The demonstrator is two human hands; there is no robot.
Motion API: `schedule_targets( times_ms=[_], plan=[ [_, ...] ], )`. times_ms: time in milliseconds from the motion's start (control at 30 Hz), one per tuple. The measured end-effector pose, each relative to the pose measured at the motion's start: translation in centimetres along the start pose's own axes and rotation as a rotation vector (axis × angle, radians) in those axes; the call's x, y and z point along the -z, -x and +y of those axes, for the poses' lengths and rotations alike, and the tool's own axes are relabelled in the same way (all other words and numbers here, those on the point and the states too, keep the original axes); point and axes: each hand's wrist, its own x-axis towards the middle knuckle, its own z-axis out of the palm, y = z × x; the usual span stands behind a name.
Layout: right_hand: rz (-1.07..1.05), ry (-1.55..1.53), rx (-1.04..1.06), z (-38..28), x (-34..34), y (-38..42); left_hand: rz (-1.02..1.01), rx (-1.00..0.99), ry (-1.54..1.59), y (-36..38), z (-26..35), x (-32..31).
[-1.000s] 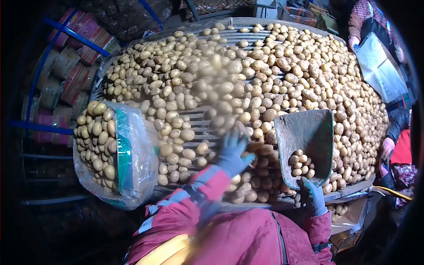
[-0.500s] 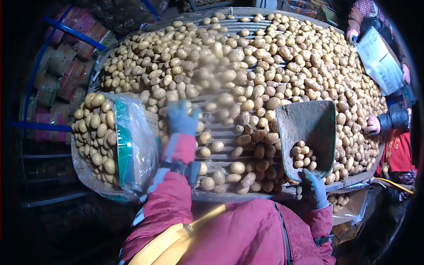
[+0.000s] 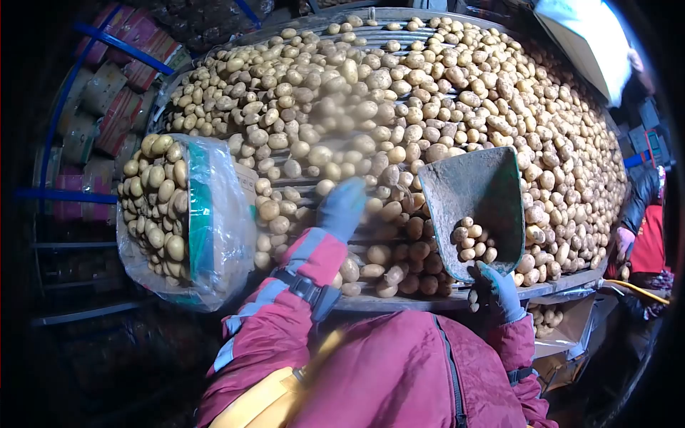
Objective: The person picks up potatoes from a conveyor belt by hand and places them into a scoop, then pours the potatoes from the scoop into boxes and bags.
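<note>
My right hand (image 3: 501, 291), in a grey-blue glove, is closed on the near end of a worn green scoop (image 3: 481, 192). Several small potatoes (image 3: 474, 240) lie inside the scoop near that hand. My left hand (image 3: 343, 208), gloved too, reaches low over the slatted sorting table (image 3: 307, 194), among loose potatoes (image 3: 389, 210). Its fingers are smeared and point away from me. To its left stands a carton lined with clear plastic (image 3: 221, 214), heaped with larger potatoes (image 3: 158, 200).
Potatoes cover much of the table, densest on the right. Stacked cartons (image 3: 114, 118) and blue rails (image 3: 68, 196) stand at the left. At right are a co-worker's hand (image 3: 625, 241) and, farther back, a white carton (image 3: 581, 43). An open box (image 3: 567, 332) sits under the table edge.
My left hand has moved right and slightly nearer to me. The scoop has shifted left and a little farther away with my right hand. The co-worker's white carton has gone up and away.
</note>
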Motion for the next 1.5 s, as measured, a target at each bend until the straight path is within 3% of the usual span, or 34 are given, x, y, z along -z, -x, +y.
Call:
schedule_targets(
  times_ms=[67,300,333,467,633,667,767,800,833,867,933,967,1033,1067,1167,1200,1267,1300,1333,1367,1467,1500],
  plan=[
    [-0.004,-0.005,0.016,0.4,0.9,0.6,0.007,0.015,-0.066,-1.2,0.8,-0.5],
    [-0.002,0.022,-0.105,3.2,5.2,0.8,-0.405,0.070,-0.384,-3.9,0.8,-2.9],
    [0.007,-0.008,-0.104,3.5,5.2,1.0,-0.232,-0.096,-0.411,-3.4,-1.1,-4.8],
    [-0.075,0.087,-0.142,4.4,6.7,1.5,-0.706,0.205,-0.572,-7.0,0.9,-4.4],
    [-0.060,0.105,-0.061,6.0,7.3,1.7,-0.712,0.264,-0.564,-8.4,2.7,-3.0],
    [-0.063,0.097,-0.037,6.3,7.6,1.6,-0.714,0.273,-0.457,-8.5,2.6,-2.0],
    [-0.065,0.101,-0.041,6.3,7.7,1.9,-0.527,0.635,0.477,-6.8,0.7,-0.7],
    [-0.067,0.102,-0.047,5.3,7.1,2.7,-0.505,0.506,0.647,-6.0,0.9,0.6],
    [-0.072,0.106,-0.052,4.9,6.9,2.8,-0.572,0.772,1.075,-5.1,-0.3,0.4],
    [-0.081,0.078,0.031,6.5,7.7,1.3,-0.490,0.914,1.060,-4.8,4.1,3.0],
    [-0.088,0.006,0.105,7.3,7.6,0.2,-0.574,0.523,1.091,-2.3,5.3,5.0],
    [-0.115,-0.005,0.081,6.8,7.2,0.3,-0.454,0.816,1.593,-1.3,4.1,3.8],
    [-0.128,0.084,0.081,6.2,6.5,0.1,-0.344,0.830,1.707,-0.1,5.7,4.7],
    [-0.136,0.129,0.082,5.7,6.1,0.0,-0.321,0.832,1.688,0.4,5.7,4.5],
    [-0.223,0.188,-0.213,3.2,4.8,1.0,-0.310,0.878,1.592,1.5,6.3,5.4],
    [-0.196,0.172,-0.111,4.3,4.4,0.3,-0.258,0.915,1.593,1.8,6.4,5.1],
    [-0.287,0.336,-0.046,4.5,4.5,-0.7,-0.356,0.837,1.709,2.2,6.2,3.6],
    [-0.329,0.417,-0.014,4.5,4.3,-1.0,-0.343,0.724,1.539,2.3,8.1,3.2],
    [-0.226,0.207,-0.171,2.6,1.8,0.7,-0.332,0.617,1.369,2.2,11.1,3.3],
    [-0.229,0.186,-0.176,2.7,1.7,0.4,-0.322,0.515,1.199,2.4,12.6,3.5],
    [-0.251,0.160,-0.250,2.1,2.0,-0.7,-0.068,0.416,0.781,4.4,9.9,6.5],
    [-0.250,0.151,-0.263,1.9,1.8,-0.6,0.005,0.584,0.651,6.1,6.8,6.7]
  ],
)
